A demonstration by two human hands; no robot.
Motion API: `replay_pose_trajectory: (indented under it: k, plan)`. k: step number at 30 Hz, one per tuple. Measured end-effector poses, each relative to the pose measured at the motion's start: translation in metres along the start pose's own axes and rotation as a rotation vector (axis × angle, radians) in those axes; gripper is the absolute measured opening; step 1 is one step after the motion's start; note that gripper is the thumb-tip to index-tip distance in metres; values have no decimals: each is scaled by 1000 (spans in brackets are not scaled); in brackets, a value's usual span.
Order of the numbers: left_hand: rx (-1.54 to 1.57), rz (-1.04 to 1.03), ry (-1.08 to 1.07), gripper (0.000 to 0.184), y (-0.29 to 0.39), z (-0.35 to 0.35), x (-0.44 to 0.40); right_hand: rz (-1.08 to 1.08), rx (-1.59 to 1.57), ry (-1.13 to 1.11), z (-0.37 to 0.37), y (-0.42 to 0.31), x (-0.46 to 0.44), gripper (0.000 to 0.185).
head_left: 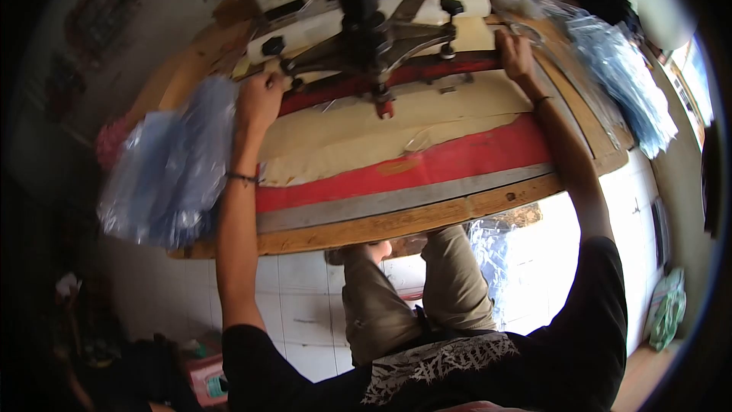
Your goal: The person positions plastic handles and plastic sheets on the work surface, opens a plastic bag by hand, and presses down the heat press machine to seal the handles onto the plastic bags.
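Both arms reach forward over a wooden-edged table [381, 229]. My left hand [261, 99] is closed at the left end of a long dark red bar [328, 90]; what its fingers hold is hard to make out. At the bar's right end, my right hand [515, 53] has bent fingers, and their grip is also unclear. A dark metal clamp frame [374, 46] with black knobs stands over the bar. Beneath it lies a cream sheet [351, 133], with a red strip [427, 164] along its near side.
Clear plastic bags with blue contents [179, 160] lie left of my left arm, and more bags [621, 76] are at the right. A white roll [305, 30] lies behind the clamp frame. A metal strip [572, 84] runs along the right side.
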State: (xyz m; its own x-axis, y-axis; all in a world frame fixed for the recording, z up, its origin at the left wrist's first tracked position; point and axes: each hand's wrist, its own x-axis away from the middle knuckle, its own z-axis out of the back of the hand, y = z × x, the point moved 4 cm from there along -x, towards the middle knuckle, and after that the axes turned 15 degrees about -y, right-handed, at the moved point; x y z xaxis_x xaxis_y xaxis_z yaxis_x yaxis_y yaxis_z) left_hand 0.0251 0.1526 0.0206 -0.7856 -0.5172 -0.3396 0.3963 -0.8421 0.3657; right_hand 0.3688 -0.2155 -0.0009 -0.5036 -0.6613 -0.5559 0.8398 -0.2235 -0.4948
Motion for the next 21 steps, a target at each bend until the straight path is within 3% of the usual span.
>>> replay_pose_trajectory:
  k: [1,5,21]
  plan:
    - [-6,38,-21,34,3,2,1,118,18,13,0,1,-1,47]
    - [-14,73,-61,37,16,8,5,-2,-4,-23,2,-4,-1,50]
    - [-16,-9,-121,34,14,7,10,106,-31,-67,2,-7,-4,45]
